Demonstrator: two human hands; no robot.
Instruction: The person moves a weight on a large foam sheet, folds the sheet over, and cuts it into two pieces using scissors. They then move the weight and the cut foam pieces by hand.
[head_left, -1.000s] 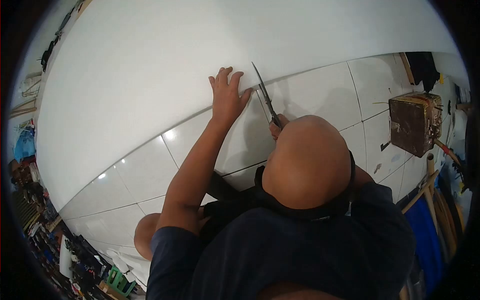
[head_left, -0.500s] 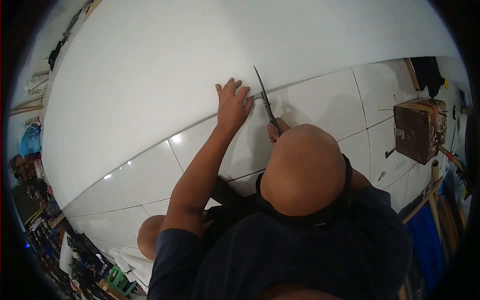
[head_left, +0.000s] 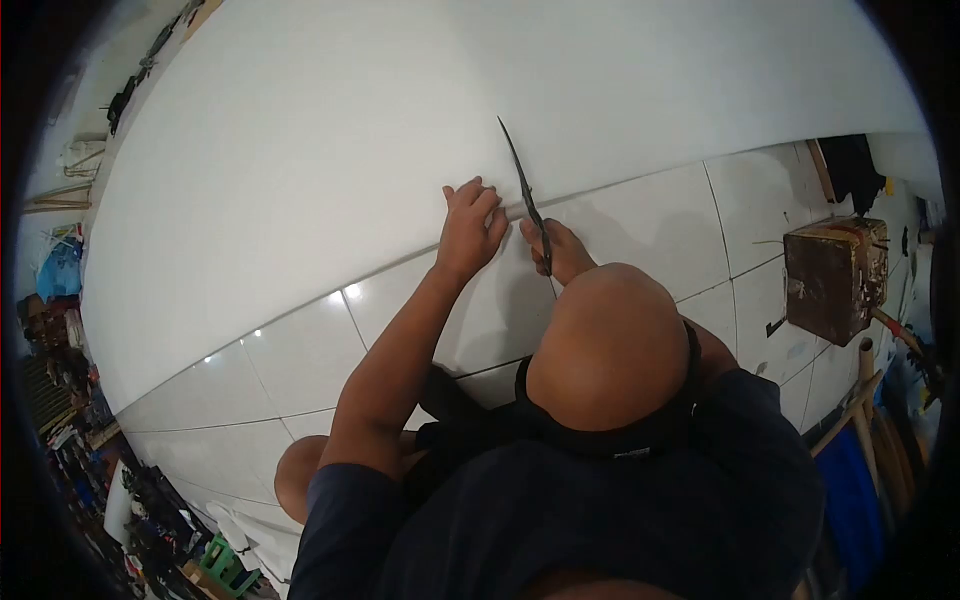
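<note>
A large smooth white sheet (head_left: 300, 160) covers the floor in front of me, its near edge running slantwise past both hands. On this edge rests my left hand (head_left: 468, 225), fingers spread over the sheet and thumb close to the border. Just to its right, my right hand (head_left: 566, 256) is closed around the handles of dark, long-bladed scissors (head_left: 518, 165). One blade shows on top of the sheet, its tip pointing away from me. The lower blade is mostly hidden at the edge.
White floor tiles (head_left: 650, 230) with dark joints lie between the sheet and my bent knee (head_left: 302, 478). A worn brown box (head_left: 828, 285) stands to the right, near a blue item (head_left: 850, 490) and wooden poles. Assorted clutter and a green plastic piece (head_left: 228, 565) are at the left.
The right hand shows more fully, and the scissors now reach slightly farther over the sheet. The left hand stays at the edge, with its fingers a little closer together. The view has shifted slightly.
</note>
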